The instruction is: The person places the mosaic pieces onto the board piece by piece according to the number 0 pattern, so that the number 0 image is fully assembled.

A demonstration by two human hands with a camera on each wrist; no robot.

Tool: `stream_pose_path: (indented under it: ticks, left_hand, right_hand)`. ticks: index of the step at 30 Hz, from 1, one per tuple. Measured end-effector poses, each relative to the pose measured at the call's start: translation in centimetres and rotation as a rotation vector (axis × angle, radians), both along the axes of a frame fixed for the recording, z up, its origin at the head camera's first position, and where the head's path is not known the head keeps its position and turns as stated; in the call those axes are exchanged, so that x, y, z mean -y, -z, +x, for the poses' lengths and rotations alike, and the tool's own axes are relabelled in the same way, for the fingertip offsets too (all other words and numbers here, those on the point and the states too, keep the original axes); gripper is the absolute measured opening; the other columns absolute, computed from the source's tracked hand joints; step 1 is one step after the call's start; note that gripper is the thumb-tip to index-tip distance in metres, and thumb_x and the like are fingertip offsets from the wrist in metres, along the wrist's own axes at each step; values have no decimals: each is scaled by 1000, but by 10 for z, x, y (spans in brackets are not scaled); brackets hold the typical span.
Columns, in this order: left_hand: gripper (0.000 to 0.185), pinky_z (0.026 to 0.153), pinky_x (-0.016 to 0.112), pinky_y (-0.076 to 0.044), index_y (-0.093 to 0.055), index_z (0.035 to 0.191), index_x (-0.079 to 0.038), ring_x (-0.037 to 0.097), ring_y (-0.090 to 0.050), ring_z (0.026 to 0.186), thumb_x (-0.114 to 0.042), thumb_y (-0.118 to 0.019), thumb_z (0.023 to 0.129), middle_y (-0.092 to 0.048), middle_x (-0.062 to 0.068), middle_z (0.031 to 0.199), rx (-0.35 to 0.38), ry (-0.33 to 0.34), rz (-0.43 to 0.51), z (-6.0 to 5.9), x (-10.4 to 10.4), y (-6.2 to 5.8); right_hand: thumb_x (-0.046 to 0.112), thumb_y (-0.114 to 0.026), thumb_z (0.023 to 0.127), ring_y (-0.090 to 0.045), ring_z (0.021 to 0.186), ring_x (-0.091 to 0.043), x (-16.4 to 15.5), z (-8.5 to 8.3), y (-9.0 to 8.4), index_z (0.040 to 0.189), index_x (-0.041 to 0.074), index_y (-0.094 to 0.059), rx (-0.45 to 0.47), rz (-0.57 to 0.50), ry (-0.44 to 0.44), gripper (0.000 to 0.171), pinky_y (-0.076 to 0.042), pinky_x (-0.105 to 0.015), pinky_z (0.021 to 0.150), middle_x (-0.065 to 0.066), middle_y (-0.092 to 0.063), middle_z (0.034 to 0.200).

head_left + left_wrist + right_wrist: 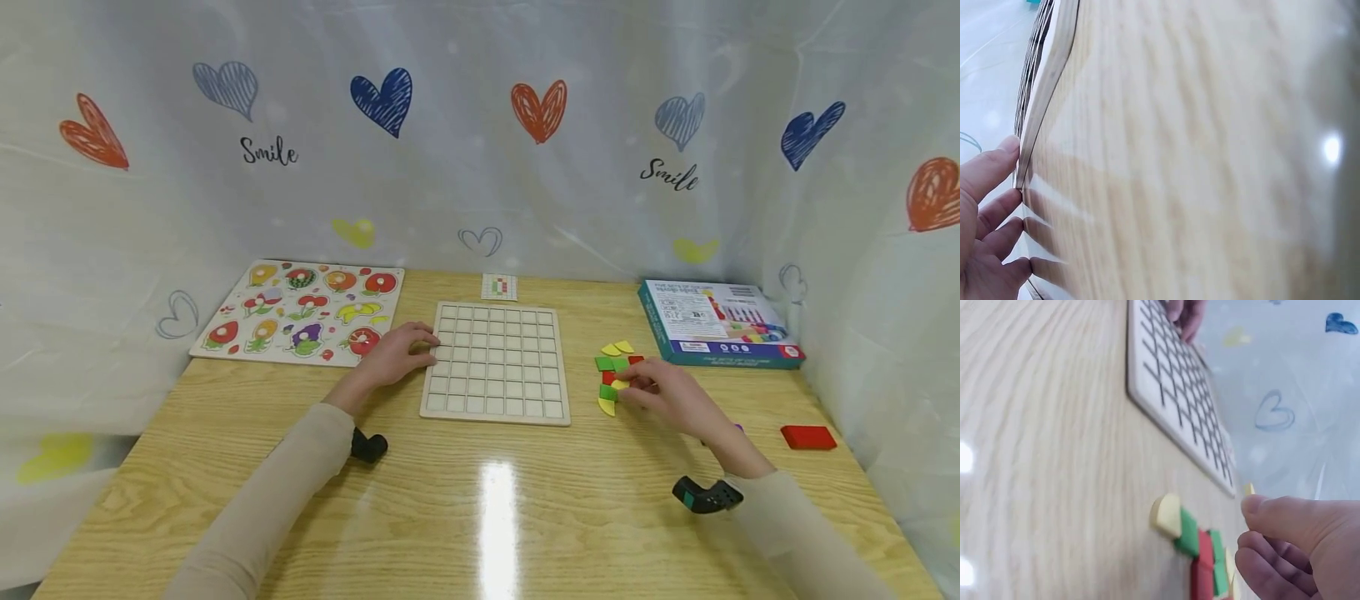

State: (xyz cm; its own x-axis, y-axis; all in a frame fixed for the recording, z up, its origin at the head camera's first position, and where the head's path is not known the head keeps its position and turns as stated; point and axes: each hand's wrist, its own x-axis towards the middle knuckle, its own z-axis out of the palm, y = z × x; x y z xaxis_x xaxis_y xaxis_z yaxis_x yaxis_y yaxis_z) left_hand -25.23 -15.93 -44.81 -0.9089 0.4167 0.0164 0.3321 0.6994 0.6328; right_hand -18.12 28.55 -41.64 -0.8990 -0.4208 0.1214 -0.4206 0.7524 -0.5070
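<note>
A square wooden grid board (495, 362) lies in the middle of the table. At its left edge rests my left hand (397, 354); in the left wrist view the thumb (997, 162) touches the board's side, with the other fingertips on the tabletop. My right hand (667, 396) is over a small cluster of flat pieces right of the board. Between its thumb and fingers it pinches a thin yellow piece (1249, 489), mostly hidden. Below the hand sit green squares (603, 363), red squares (608, 378) and yellow quarter-round pieces (607, 407).
Behind the board stands a small pattern card (499, 287). A fruit puzzle board (300, 312) lies at the back left. The boxed set (720, 323) is at the back right, and a red block (808, 437) lies near the right edge. A printed curtain (450, 183) closes off the back.
</note>
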Motion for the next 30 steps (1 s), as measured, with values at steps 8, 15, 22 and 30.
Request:
stream_pose_path:
  ticks: [8, 15, 22, 30]
  left_hand:
    - [30, 112, 52, -32, -68, 120, -3, 36, -41, 133, -17, -68, 93, -51, 18, 139, -3, 8, -4, 1, 1, -1]
    - [30, 112, 51, -32, -68, 120, -4, 36, -41, 133, -18, -68, 94, -51, 17, 139, 2, 3, -12, 0, 0, -1]
    - [30, 112, 51, -32, -68, 120, -4, 36, -41, 133, -19, -67, 94, -51, 17, 139, 2, 8, -13, 0, 0, -1]
    - [30, 111, 51, -33, -68, 119, -3, 36, -43, 132, -18, -68, 93, -52, 18, 137, -13, 23, -9, 0, 2, -1]
  right_hand:
    - [12, -69, 92, -65, 86, -18, 36, -21, -12, 113, 5, -71, -20, -102, -44, 22, -57, -33, 75, -7, -65, 103]
    - [9, -68, 92, -65, 94, -23, 79, -48, -7, 115, 3, -70, 46, -159, -84, 25, -56, -41, 84, -11, -64, 108]
    - [8, -67, 92, -65, 98, -25, 123, -80, 2, 118, 1, -69, 115, -169, -118, 26, -54, -40, 84, -13, -63, 111]
    - [8, -64, 93, -61, 103, -24, 162, -112, 12, 123, 1, -67, 150, -121, -142, 30, -52, -39, 87, -14, -63, 120]
